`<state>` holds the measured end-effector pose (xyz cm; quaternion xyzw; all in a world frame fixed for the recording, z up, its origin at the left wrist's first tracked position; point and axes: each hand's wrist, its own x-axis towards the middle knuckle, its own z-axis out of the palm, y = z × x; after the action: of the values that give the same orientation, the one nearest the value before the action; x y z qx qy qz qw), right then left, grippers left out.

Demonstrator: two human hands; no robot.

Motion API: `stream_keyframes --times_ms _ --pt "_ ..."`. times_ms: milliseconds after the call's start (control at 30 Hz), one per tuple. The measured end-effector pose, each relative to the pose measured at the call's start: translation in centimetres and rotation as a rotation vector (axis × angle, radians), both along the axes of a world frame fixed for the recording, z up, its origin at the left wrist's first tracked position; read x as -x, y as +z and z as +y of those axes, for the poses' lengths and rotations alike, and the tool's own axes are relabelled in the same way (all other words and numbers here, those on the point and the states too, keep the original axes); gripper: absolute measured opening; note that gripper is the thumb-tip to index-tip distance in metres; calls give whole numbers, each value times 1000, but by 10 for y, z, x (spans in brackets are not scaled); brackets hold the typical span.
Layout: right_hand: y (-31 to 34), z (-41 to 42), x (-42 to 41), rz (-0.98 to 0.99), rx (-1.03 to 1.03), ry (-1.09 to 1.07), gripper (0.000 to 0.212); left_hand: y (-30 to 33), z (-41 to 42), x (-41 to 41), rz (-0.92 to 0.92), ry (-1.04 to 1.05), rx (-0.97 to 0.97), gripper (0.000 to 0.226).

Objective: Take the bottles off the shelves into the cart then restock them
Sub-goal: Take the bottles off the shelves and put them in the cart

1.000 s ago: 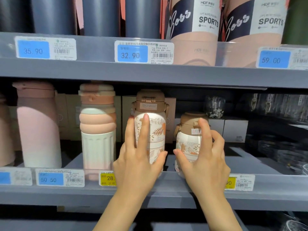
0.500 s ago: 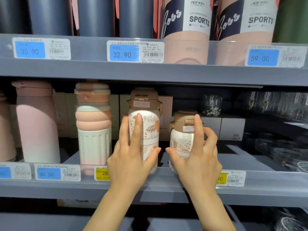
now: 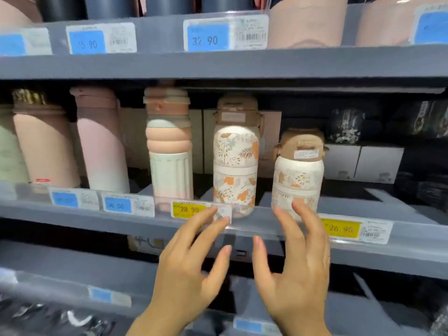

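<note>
Hands nearest, both raised in front of the middle shelf edge (image 3: 266, 229), empty. Left hand (image 3: 191, 265) with fingers spread and nearly straight, the tips over the yellow price tag (image 3: 188, 209) reading 28.90, holding nothing. Right hand (image 3: 298, 263) just beside, fingers also spread and a little bent, thumb pointing up toward the left hand, two fingertips overlapping the lower part of the short floral bottle (image 3: 299, 175) in the view; contact with that bottle not possible to tell. Between the two hands, a narrow gap.

Lower down and near, another grey shelf with blurred blue tags and dark wrapped goods (image 3: 48, 316) at the left.

Farther, on the middle shelf behind a clear front strip: tall floral bottle (image 3: 235, 166) with a brown cap, upright, just left of the short floral bottle, apart from it. Further left a ribbed peach and white bottle (image 3: 169, 151), then a pink bottle (image 3: 101, 146), then a peach one (image 3: 43, 146) near the left edge. At the right of the short bottle, a second yellow price tag (image 3: 340, 229) reading 26.90. Behind the bottles, beige and white boxes (image 3: 363, 163) and dark glass items (image 3: 345, 126) at the far right.

Farthest and highest, upper shelf (image 3: 218, 66) with blue tags, one (image 3: 208, 37) reading 32.90, dark grey bottles (image 3: 169, 4) at the left and pink ones (image 3: 308, 25) at the right.
</note>
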<state>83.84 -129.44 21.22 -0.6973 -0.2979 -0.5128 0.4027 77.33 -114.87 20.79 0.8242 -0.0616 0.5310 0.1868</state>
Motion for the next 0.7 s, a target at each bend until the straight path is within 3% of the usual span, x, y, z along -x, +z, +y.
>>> stream_keyframes --times_ms 300,500,700 --pt "-49 82 91 269 212 215 36 -69 72 129 185 106 267 23" --pt "-91 210 198 430 387 423 25 -121 179 260 333 287 446 26" --pt "-137 338 307 512 730 670 26 -168 272 404 449 523 616 21"
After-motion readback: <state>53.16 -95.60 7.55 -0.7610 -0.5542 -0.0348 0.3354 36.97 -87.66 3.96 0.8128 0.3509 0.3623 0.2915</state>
